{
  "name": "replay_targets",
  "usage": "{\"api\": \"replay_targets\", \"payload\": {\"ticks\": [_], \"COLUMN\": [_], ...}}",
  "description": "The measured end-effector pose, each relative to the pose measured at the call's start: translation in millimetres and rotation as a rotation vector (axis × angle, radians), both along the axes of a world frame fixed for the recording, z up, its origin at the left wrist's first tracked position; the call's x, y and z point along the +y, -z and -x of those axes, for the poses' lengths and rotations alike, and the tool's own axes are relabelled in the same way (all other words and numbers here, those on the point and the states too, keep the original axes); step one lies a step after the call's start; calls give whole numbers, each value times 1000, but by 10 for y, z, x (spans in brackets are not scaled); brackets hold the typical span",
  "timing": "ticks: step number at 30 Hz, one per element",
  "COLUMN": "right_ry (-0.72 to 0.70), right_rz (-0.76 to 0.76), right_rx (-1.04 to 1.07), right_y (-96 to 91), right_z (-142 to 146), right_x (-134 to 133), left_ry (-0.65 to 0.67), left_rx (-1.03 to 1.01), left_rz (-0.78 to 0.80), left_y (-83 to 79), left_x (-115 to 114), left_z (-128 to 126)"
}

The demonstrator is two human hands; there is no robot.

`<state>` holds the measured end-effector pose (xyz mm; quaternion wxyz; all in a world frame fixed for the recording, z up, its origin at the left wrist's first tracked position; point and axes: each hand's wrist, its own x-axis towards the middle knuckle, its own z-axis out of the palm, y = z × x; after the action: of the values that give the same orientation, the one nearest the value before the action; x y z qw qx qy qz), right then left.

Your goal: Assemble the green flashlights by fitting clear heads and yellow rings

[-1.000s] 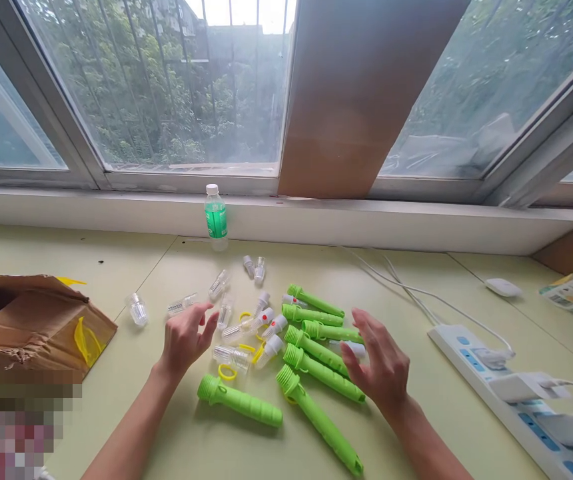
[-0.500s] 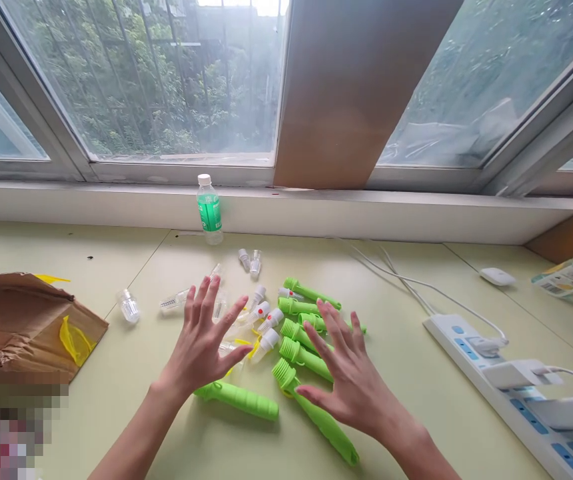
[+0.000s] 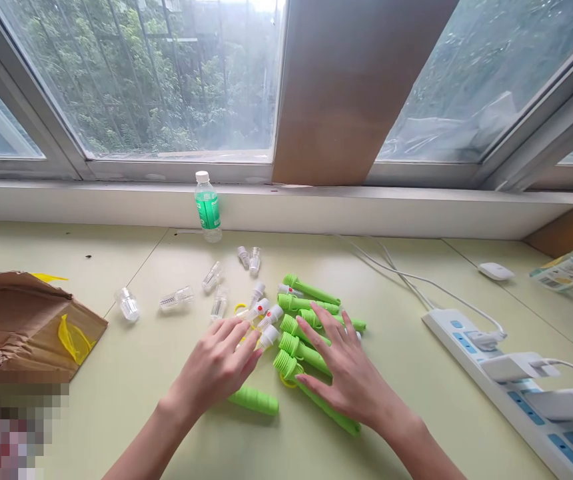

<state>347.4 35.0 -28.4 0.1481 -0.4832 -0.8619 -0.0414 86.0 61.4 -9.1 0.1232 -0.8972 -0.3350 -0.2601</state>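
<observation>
My left hand (image 3: 224,357), palm down and fingers loosely extended, covers part of a cluster of white nozzle-like pieces (image 3: 268,337), some with red dots, and yellow rings (image 3: 240,308). Whether its fingertips touch them cannot be made out. Under its wrist, a lone green ribbed handle (image 3: 254,401) is partly hidden. My right hand (image 3: 339,360) is spread over several green plastic handles with threaded ends (image 3: 311,289), lying in a rough column; its palm hides some of them. Beyond my left hand lie several clear ridged plastic pieces (image 3: 176,298).
A torn cardboard box (image 3: 31,333) with yellow scraps stands on the left. A green-labelled bottle (image 3: 208,208) stands upright by the window ledge. On the right are a white power strip (image 3: 471,363) with plugs and cables, a white mouse-like object (image 3: 496,271) and a printed package (image 3: 571,267).
My left hand has moved right and lower, its fingers drawn closer together, uncovering clear pieces behind it. The lowest green handle on the right has shifted up nearer the others. My right hand stays spread.
</observation>
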Motion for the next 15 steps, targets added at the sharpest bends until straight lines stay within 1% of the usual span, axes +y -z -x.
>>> {"api": "replay_targets", "payload": {"ticks": [5, 11, 15], "right_ry": [12, 54, 81], "right_rz": [-17, -66, -74], "right_rx": [-4, -17, -21], "right_y": [73, 192, 216], "right_z": [-41, -68, -69], "right_x": [23, 74, 85], "left_ry": [97, 122, 129], "left_rx": [5, 120, 142], "left_rz": [45, 99, 98], "left_y": [6, 64, 127], "left_x": [-168, -291, -332], "left_z": [-208, -352, -418]}}
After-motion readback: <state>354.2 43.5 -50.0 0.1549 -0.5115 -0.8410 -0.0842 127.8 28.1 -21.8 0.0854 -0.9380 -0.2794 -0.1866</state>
